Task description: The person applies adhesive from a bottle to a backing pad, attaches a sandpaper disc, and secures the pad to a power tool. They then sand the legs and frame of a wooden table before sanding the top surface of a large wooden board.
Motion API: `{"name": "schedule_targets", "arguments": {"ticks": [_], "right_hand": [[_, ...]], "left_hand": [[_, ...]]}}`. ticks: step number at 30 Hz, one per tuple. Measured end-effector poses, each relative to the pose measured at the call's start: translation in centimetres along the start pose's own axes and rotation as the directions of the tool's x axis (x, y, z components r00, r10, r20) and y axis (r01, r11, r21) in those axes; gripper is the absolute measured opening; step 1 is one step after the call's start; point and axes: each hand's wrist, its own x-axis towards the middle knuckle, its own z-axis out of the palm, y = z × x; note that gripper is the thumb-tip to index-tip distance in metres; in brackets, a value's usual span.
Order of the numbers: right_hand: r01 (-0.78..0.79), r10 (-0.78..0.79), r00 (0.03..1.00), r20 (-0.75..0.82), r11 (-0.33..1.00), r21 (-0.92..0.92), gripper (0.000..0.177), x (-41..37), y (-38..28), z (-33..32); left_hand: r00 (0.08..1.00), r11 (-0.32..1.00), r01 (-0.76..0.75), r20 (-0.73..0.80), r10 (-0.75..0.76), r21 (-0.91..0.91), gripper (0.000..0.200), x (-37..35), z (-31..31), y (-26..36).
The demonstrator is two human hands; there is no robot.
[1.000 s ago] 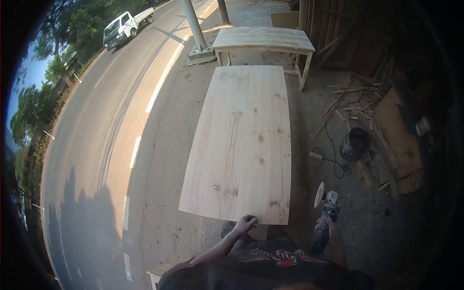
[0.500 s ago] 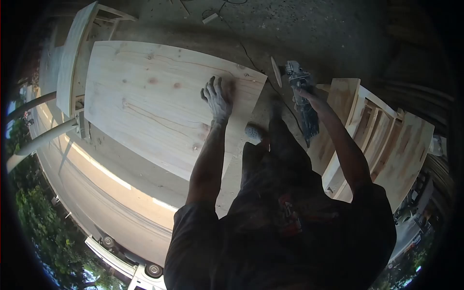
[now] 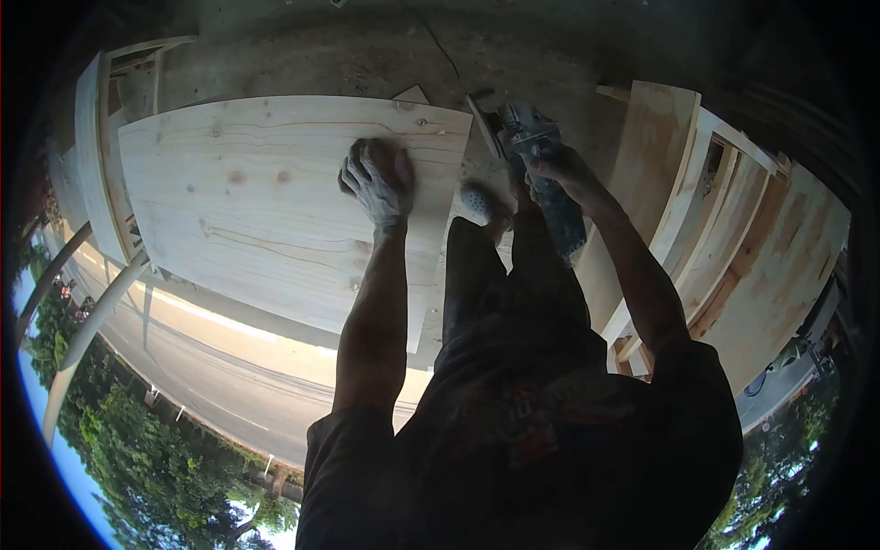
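A large pale wooden panel [image 3: 266,192] with knots and grain lines lies before me. On its right part rests my left hand [image 3: 376,183], dusty, its fingers somewhat bent and slightly apart, holding nothing. My right hand [image 3: 559,167] is wrapped round the body of a power tool [image 3: 536,137], a grinder with a round disc [image 3: 486,126] on its left side. The disc stands on edge beside the panel's right end. Whether the disc touches the panel edge I cannot tell.
Wooden frames and boards [image 3: 779,266] stand at the right. At the far left is another wooden piece [image 3: 96,156]. A cable [image 3: 440,46] runs over the concrete floor. My shoe [image 3: 477,200] shows near the panel's right end; a road lies beyond at lower left.
The view has shifted. My left hand's fingers look more bent on the panel. My right hand has brought the grinder closer to the panel's right end.
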Motion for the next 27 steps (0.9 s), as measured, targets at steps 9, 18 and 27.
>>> {"name": "schedule_targets", "arguments": {"ticks": [9,18,27], "right_hand": [[-0.126,0.126,0.992,0.001,0.992,0.000,0.041,1.2,-1.1,0.8],[-0.122,0.120,0.992,0.037,0.991,0.050,0.041,0.4,-2.8,1.7],[-0.166,0.168,0.986,0.018,0.984,-0.057,0.045,0.7,-3.2,1.2]], "left_hand": [[1.000,0.998,0.017,0.022,-0.018,0.053,0.054,-0.2,0.2,-0.5],[0.999,1.000,-0.001,-0.040,0.001,0.010,0.052,0.0,0.0,-0.4],[1.000,0.999,0.001,0.021,-0.002,0.033,0.052,-0.6,-0.7,-0.4]]}}
